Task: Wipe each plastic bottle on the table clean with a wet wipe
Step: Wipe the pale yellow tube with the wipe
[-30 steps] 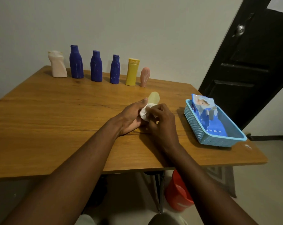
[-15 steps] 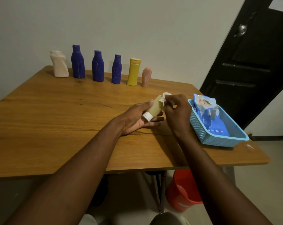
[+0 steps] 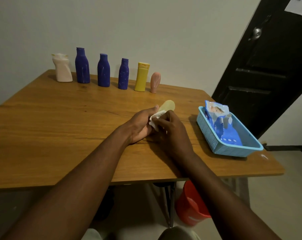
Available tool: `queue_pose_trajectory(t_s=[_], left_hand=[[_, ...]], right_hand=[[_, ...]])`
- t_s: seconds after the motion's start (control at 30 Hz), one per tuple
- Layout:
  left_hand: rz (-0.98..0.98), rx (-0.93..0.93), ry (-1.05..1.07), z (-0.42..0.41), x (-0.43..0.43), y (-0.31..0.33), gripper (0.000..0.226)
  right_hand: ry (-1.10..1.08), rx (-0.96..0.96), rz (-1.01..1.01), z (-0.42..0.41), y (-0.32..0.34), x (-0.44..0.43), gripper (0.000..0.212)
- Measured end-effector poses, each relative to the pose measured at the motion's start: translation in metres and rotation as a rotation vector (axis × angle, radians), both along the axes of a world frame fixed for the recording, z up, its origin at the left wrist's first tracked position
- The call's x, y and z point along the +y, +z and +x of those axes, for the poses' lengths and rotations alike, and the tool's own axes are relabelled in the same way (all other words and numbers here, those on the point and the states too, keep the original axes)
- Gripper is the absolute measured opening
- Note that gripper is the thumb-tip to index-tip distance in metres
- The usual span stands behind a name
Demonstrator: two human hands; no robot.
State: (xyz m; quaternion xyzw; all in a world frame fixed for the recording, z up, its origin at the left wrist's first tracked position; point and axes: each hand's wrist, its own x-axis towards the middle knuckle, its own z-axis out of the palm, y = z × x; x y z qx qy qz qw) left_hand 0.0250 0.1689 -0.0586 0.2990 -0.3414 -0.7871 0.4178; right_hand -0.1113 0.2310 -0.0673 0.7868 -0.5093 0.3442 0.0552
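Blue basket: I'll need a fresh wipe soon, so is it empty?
No, the blue basket holds a crumpled blue wipes pack standing against its far end.

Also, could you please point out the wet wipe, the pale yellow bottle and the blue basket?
wet wipe (image 3: pixel 154 117): head view, on its exposed white fold.
pale yellow bottle (image 3: pixel 168 105): head view, on its rounded far end.
blue basket (image 3: pixel 207 132): head view, on its perforated left wall.

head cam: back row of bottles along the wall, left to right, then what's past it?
cream bottle → tall blue bottle → middle blue bottle → small blue bottle → yellow bottle → small pink bottle → farther right and nearer, blue basket.
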Motion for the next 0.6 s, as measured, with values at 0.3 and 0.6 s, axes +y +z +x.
queue_pose_trajectory(t_s=[0.3,0.6], left_hand=[[-0.056,-0.004,-0.045,0.001,0.001,-0.002,0.037],[-0.087,0.009,-0.047,0.002,-0.003,-0.004,0.037]], right_hand=[[-0.082,-0.325,-0.08,-0.011,0.018,-0.021,0.024],[-0.042,-0.336,0.005,-0.001,0.013,-0.02,0.029]])
